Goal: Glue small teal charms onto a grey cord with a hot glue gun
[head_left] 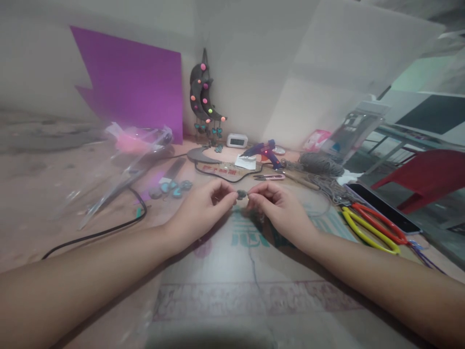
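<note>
Between the fingertips of my two hands is a small dark grey piece (241, 195), rounded and knot-like, too small to make out fully. My left hand (214, 203) pinches its left side with thumb and forefinger. At its right edge, the thumb and forefinger of my right hand (276, 206) are pressed together; the exact grip there is blurred. Below the hands, a thin grey yarn strand (252, 261) runs over the printed, plastic-covered board (218, 271). Small teal-and-grey heart pieces (176, 190) lie left of my left hand. Thread snips (269, 177) rest just beyond my right hand.
A blue glue gun (259, 149) with a red light stands behind the hands, its black cord looping nearby. Grey yarn (321, 165), scissors with yellow and red handles (374, 228) and a phone (381, 206) lie right. Crescent moon hangings (199, 92) hang behind. Clear plastic (119, 184) lies left.
</note>
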Action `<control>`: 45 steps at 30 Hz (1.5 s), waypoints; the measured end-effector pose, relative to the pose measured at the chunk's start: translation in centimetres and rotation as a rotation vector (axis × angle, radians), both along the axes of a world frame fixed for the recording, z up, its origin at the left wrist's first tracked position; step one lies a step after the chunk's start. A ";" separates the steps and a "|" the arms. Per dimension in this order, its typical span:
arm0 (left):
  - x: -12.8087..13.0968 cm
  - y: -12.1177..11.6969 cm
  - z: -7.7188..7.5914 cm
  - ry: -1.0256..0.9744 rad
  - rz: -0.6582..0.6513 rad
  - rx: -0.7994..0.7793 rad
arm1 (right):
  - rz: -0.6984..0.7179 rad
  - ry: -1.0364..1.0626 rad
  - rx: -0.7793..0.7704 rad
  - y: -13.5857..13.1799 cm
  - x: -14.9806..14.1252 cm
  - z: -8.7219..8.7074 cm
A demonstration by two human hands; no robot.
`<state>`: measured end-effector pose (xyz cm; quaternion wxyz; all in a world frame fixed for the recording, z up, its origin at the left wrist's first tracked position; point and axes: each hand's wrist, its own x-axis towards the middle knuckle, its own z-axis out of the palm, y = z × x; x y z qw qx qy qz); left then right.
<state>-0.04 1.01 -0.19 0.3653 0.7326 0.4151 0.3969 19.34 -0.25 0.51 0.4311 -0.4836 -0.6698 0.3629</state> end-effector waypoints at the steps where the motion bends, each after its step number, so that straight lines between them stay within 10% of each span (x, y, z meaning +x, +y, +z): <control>1: 0.0 0.0 0.0 -0.001 0.001 0.002 | 0.001 -0.011 0.012 -0.1 0.0 0.0; 19: -0.1 -0.1 -0.1 -0.036 -0.060 0.038 | 0.167 0.127 -0.301 -0.3 -0.4 -0.1; 45: 0.0 -0.1 0.1 -0.015 -0.017 0.031 | 0.155 0.171 -0.224 -0.4 -0.6 0.4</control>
